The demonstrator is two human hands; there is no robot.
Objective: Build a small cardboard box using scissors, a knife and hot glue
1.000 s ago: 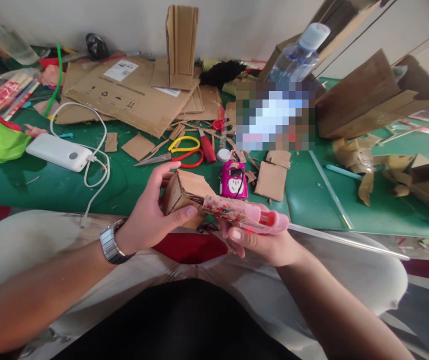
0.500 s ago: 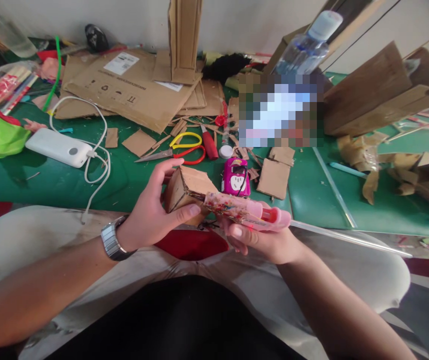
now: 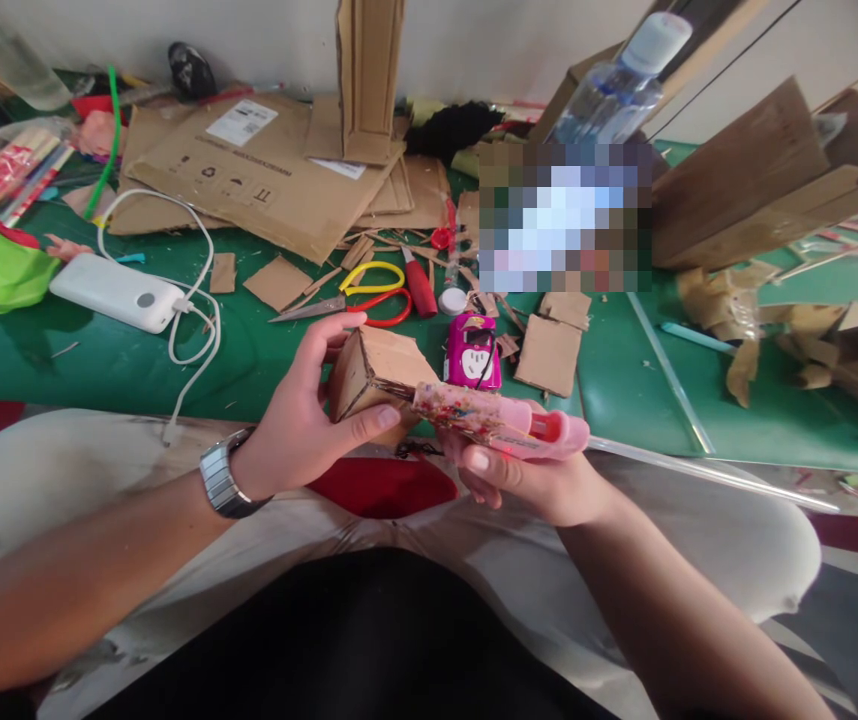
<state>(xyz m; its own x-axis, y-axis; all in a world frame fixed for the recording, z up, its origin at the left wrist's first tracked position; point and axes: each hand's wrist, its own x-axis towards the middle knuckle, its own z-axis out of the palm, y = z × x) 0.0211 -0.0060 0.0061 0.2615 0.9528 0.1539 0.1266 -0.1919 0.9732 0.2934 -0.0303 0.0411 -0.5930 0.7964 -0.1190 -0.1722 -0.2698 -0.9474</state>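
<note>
My left hand (image 3: 309, 410) is wrapped round a small cardboard box (image 3: 391, 357), thumb on its near side and fingers behind. In my right hand (image 3: 526, 475) is a pink hot glue gun (image 3: 496, 415), its barrel smeared with glue and coloured specks. The gun's nozzle points left and meets the box's right-hand edge, though whether it touches cannot be told. A long clear glue stick (image 3: 714, 472) sticks out of the gun's back end. Just beyond the hands lie a magenta toy car (image 3: 472, 352) and scissors (image 3: 376, 293) with yellow and red handles.
On the green table (image 3: 129, 370) lie a white power bank (image 3: 118, 292) with its cable, flat cardboard (image 3: 249, 170), a red-handled tool (image 3: 420, 285) and cardboard scraps (image 3: 547, 355). A plastic bottle (image 3: 609, 95) and a tall cardboard piece (image 3: 736, 180) stand at back right.
The glue gun has shifted slightly to the right, its glue stick with it. My left hand keeps its hold on the box, almost unmoved.
</note>
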